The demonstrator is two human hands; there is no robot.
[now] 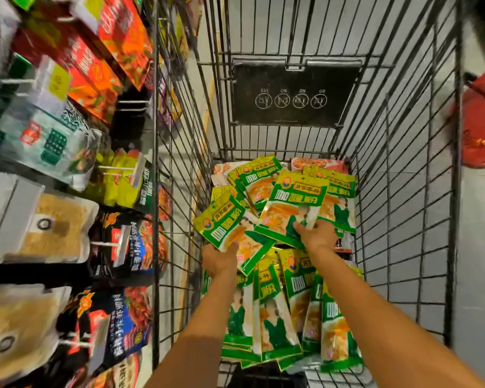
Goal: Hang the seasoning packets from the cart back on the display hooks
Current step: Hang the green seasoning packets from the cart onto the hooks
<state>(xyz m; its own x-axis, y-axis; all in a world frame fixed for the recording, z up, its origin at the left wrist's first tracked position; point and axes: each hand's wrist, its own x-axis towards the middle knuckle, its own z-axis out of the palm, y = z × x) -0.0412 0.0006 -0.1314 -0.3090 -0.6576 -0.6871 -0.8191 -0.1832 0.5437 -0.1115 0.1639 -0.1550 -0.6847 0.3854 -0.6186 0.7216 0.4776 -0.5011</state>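
Far left: display hooks (115, 167) on the shelving carry blurred hanging packs, and the wire cart (403, 191) stands just beside them. Inside the cart, the left hand (218, 260) grips the lower edge of one green seasoning packet (224, 224), fingers curled round it and the packet tilted left. The right hand (318, 235) pinches the bottom edge of a second green packet (293, 204), held above the heap. Other green packets (275, 317) lie overlapped on the cart floor beneath both forearms; a black placard (293, 93) hangs on the far cart wall, and red goods (482, 127) sit outside at right.
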